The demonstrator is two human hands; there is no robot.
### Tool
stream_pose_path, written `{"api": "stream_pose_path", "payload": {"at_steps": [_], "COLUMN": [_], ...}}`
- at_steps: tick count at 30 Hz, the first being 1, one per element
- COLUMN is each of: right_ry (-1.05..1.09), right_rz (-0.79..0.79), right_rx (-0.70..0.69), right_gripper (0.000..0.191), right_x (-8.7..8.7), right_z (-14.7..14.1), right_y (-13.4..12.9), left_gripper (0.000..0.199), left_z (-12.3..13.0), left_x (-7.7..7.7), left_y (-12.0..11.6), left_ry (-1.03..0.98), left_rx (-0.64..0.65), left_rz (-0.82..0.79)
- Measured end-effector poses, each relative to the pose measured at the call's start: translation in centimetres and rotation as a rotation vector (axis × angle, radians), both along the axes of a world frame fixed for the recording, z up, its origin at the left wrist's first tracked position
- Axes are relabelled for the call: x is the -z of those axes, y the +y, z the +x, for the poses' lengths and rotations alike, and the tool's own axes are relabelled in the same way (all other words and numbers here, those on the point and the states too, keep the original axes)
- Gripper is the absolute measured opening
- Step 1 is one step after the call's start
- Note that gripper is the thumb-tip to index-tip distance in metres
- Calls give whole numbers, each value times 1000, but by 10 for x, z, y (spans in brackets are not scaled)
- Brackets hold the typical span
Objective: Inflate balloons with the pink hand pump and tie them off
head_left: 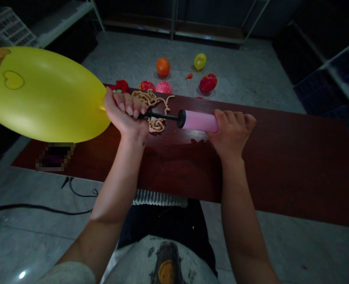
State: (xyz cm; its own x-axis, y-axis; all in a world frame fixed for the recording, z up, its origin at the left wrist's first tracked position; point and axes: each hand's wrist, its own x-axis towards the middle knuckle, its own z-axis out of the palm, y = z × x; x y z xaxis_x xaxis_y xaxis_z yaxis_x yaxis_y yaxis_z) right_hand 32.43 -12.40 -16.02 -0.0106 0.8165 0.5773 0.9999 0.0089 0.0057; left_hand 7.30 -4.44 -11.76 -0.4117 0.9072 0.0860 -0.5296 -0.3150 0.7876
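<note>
A large inflated yellow balloon [56,98], printed with a heart outline and an orange figure, fills the left side. My left hand [127,110] is closed round its neck and one end of a balloon pump [199,121]. The neck and that pump end are mostly hidden in my fingers. From this hand a black rod runs rightward into the pump's pink barrel, with much of the rod showing. My right hand [232,130] wraps round the barrel's far end. Both hands hold the pump roughly level above the dark red table [295,157].
Beige cord-like strands [156,125] lie on the table behind the pump, near a red item [121,85]. A pixelated patch [55,156] covers something at the table's left. Orange [163,67], red [208,83], pink [164,87] and small yellow balloons [200,61] rest on the floor beyond.
</note>
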Motion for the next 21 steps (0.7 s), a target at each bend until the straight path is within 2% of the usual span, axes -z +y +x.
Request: {"api": "stream_pose_path", "payload": {"at_steps": [4, 11, 16, 21], "right_ry": [-18, -7, -14, -22], "right_rz": [13, -23, -77, -139], "right_rx": [22, -8, -58, -153], "right_gripper": [30, 33, 30, 31], "right_x": [0, 7, 8, 10], "right_z": [-1, -6, -6, -11], "right_y": [1, 2, 0, 1], "left_gripper": [64, 55, 59, 61], "left_z": [-1, 4, 3, 8], "left_x": [-2, -10, -3, 7], "left_y": [-1, -4, -1, 1], "left_ry": [3, -187, -188, -174], "left_rx": [13, -12, 2, 75], "left_rz": [62, 53, 53, 34]}}
